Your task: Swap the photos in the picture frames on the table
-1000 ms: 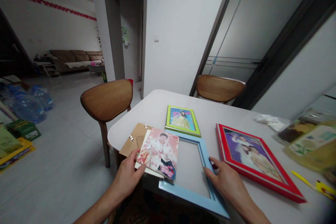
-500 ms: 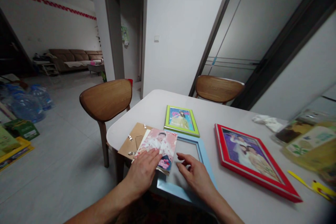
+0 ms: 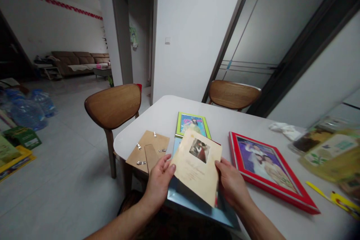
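A cream photo sheet (image 3: 194, 180) with a small picture of a couple is held up, tilted, between both hands. My left hand (image 3: 159, 180) grips its left edge, thumb on top. At its right edge, my right hand (image 3: 232, 180) pinches it, and a sliver of another printed sheet shows behind there. Beneath lies a light blue picture frame (image 3: 194, 206), mostly covered by the sheet. Left of it rests a brown backing board (image 3: 137, 150) with metal clips and a stand flap. A lime green framed photo (image 3: 180, 123) lies just beyond the sheet, partly hidden.
A red framed photo (image 3: 267, 165) lies to the right on the white table (image 3: 219, 116). Farther right are a yellow cutter (image 3: 343, 200), a crumpled white cloth (image 3: 284, 130) and a bottle of yellow liquid (image 3: 326, 153). Wooden chairs (image 3: 115, 105) stand at the table's far sides.
The pink photo that lay over the backing board is no longer showing its face. Both hands now hold a cream sheet above the blue frame; the right hand has closed on its edge.
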`<state>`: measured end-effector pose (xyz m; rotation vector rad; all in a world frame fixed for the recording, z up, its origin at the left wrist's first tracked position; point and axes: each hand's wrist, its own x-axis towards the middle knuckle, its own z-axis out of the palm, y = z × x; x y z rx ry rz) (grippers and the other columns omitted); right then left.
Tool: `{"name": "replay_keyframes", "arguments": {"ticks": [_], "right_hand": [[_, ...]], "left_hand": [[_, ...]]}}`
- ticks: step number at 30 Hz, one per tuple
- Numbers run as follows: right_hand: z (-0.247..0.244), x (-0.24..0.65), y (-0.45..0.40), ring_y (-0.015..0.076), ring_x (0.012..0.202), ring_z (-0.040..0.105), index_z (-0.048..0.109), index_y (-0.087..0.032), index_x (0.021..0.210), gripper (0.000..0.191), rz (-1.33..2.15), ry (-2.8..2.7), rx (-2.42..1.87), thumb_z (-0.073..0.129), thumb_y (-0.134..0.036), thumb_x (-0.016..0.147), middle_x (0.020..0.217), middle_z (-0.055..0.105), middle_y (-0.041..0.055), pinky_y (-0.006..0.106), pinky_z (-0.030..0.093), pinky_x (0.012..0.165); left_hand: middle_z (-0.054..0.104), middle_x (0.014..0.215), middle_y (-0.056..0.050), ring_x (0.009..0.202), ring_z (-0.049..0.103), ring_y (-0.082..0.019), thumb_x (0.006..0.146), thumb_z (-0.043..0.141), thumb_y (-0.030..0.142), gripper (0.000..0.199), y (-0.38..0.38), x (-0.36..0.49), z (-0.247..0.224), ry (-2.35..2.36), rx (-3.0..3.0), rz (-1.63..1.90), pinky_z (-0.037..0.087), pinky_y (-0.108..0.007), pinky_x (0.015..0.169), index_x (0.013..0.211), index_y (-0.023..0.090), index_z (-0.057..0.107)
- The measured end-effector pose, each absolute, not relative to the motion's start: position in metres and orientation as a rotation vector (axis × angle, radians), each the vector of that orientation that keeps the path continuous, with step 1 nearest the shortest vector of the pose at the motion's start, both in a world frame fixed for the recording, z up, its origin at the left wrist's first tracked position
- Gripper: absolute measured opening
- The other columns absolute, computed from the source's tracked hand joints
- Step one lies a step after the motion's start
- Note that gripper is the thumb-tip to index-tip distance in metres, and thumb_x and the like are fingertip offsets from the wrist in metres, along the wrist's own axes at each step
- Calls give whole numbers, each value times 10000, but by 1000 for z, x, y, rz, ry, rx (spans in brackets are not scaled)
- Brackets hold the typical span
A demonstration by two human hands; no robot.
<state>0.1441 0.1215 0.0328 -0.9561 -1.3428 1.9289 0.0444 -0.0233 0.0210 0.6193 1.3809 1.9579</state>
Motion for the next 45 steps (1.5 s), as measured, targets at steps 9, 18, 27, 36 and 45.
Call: {"name": "replay_keyframes", "arguments": {"ticks": [9,18,27,36,45], "right_hand": [[16,154,154,170,478,578,423,-111,1182,532,1450,-2010,-1192,399,-250,669,641,654,42,240,415,417],[20,145,154,167,510,570,491,-88,1121,496,1080,-2177,-1208,378,-286,681,587,628,30,223,385,443],[19,137,154,173,567,560,493,-56,1115,473,712,-2332,-1268,346,-238,703,621,618,54,247,386,522],[-3,143,156,235,931,483,449,-72,1121,409,-11,-2553,-1017,396,-228,747,1042,533,135,350,365,808],[10,127,119,238,1019,443,508,-122,1076,367,318,-2523,-695,398,-303,777,1106,508,122,401,365,864]], "left_hand": [[269,1325,-151,1234,210,-241,659,583,273,616,-44,40,9,2099,1504,1023,199,-403,1023,1204,84,369],[280,1317,-164,1232,215,-233,636,625,297,657,-46,37,11,2166,1619,827,227,-398,1016,1199,79,364],[254,1321,-186,1233,203,-250,653,604,309,669,-43,37,15,2164,1648,718,220,-407,1017,1211,50,341],[170,1368,-115,1251,150,-248,574,671,351,811,-68,-4,13,2262,1706,688,129,-460,1017,1261,190,269],[496,1114,-47,1003,437,-206,629,530,63,460,-91,-66,1,2601,1772,563,371,-349,845,1059,222,494]]}}
